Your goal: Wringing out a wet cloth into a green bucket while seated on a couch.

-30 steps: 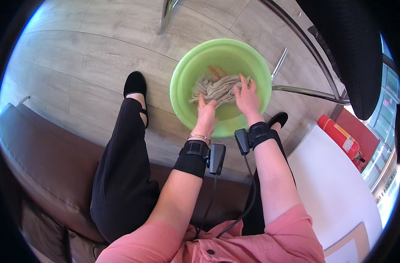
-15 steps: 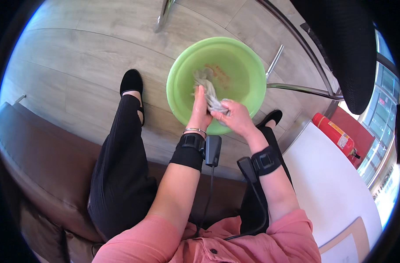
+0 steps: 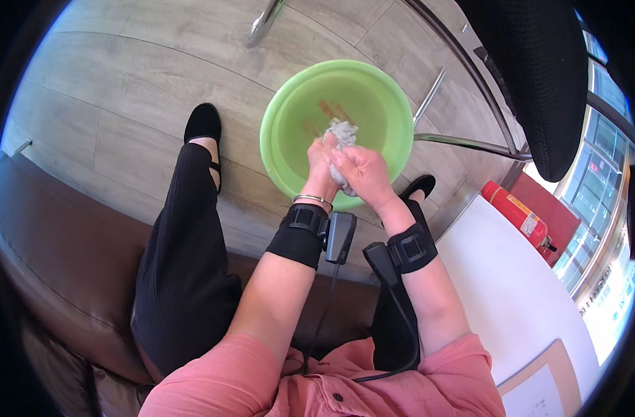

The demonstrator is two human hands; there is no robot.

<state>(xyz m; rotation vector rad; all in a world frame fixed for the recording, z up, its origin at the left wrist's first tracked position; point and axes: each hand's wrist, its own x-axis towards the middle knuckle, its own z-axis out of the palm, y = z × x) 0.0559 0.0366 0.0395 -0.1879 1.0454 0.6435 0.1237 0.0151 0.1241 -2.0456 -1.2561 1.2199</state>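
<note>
Above green basin point(image 3: 282, 149), both hands point(image 3: 345, 170) gripping bunched pale cloth point(image 3: 340, 132)

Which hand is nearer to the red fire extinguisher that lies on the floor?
Right. The right hand is on the cloth over the green basin, on the side toward the fire extinguisher. The left hand grips the cloth on the far side.

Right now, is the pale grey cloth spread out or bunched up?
Bunched up: the pale grey cloth is a tight wad squeezed between both hands, left hand and right hand, above the round green plastic basin.
</note>
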